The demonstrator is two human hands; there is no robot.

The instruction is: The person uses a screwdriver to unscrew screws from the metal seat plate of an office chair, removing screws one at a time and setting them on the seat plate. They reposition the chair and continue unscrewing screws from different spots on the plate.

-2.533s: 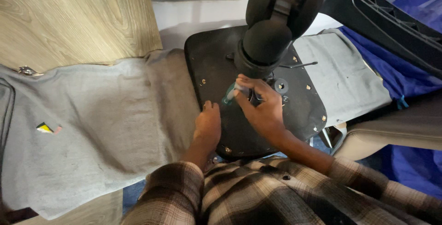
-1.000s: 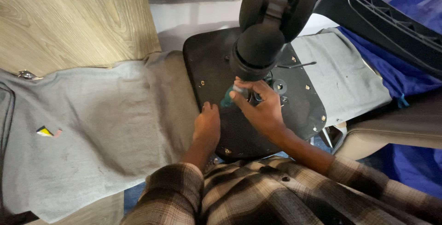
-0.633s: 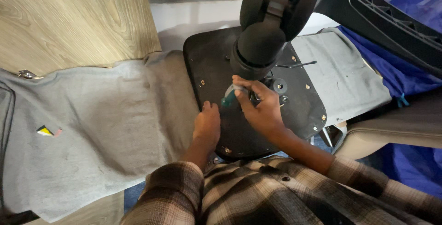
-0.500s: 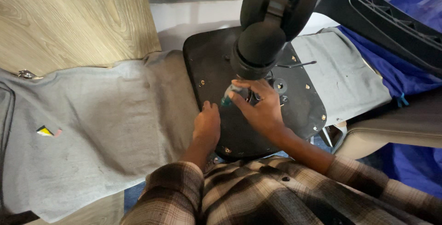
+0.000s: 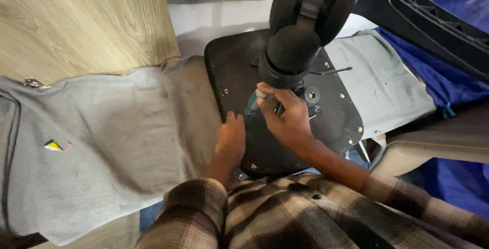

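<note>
Fingers of the right hand (image 5: 288, 121) pinch a small teal tool (image 5: 253, 103) at centre frame, its tip against the black seat plate (image 5: 239, 70) just below the thick black column (image 5: 293, 58). Beside it the left hand (image 5: 231, 139) lies flat and released on the plate's lower left edge. Grey cloth (image 5: 112, 132) spreads left; blue fabric (image 5: 448, 81) fills the right edge.
</note>
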